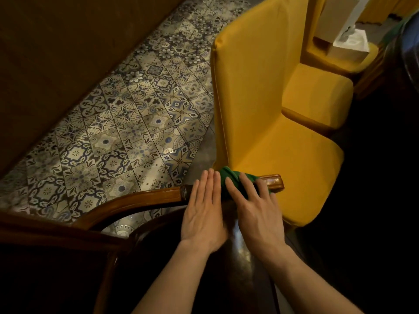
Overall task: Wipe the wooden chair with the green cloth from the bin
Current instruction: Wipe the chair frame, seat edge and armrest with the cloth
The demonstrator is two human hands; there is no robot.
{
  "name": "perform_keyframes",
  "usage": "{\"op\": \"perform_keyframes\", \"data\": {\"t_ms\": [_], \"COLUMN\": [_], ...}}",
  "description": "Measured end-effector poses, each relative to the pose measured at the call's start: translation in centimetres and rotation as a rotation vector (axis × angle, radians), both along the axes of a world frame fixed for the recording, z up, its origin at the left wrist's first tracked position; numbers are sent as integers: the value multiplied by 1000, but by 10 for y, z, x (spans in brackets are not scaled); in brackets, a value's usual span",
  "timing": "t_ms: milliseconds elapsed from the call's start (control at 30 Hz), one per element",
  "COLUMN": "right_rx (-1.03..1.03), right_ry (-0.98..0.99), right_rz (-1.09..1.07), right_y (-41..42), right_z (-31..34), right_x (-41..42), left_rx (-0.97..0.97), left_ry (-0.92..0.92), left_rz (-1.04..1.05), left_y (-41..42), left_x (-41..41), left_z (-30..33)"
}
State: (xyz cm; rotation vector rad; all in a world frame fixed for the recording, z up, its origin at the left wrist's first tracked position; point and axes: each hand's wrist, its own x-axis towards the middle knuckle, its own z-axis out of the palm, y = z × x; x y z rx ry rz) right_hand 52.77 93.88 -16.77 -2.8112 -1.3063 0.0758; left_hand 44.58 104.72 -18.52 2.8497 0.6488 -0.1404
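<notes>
— Two hands are on the job. The right hand [254, 207] lies flat, fingers spread, pressing the bunched green cloth [233, 177] onto the top rail of the wooden chair [145, 199]. It is not a pinch or a fist; the palm simply holds the cloth down.

— And the left?

— The left hand [205, 211] is open too, fingers straight and together, resting just beside the cloth on the same rail. It holds nothing; I would say it steadies the chair.

— So where does that put the task?

— Fetching looks done: the cloth is out and touching the wood, and no bin shows in view. The wiping looks under way at the end of the rail, near the corner that sits against the yellow chair [260, 91]. The curved stretch of rail running left over the patterned tile floor [118, 132] has no cloth on it, and whether it has been wiped I cannot tell.

— What is left, then?

— By my reckoning, most of the chair: the rest of the rail, the lower frame, and the dark seat below the wrists, which is too dim to judge for dust or streaks.
</notes>
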Motion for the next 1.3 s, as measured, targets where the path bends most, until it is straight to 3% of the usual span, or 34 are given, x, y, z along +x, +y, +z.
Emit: {"op": "perform_keyframes", "data": {"t_ms": [667, 900, 1100, 1200, 1300], "right_rx": [-98, 42, 176, 295, 395], "right_ry": [-33, -23, 39, 90, 129], "right_rz": [-107, -390, -493, -486, -344], "right_y": [-57, -94, -111, -83, -42], "right_z": [1, 0, 7, 25, 43], "right_x": [62, 68, 48, 36, 19], "left_rx": [-58, -70, -154, -246, -174], "left_ry": [-38, -28, -20, -57, -152], "left_rz": [2, -4, -23, -40, 50], "left_y": [3, 3, 8, 18, 36], "left_x": [0, 0, 0, -7, -27], "left_z": [-3, -3, 4, 13, 15]}}
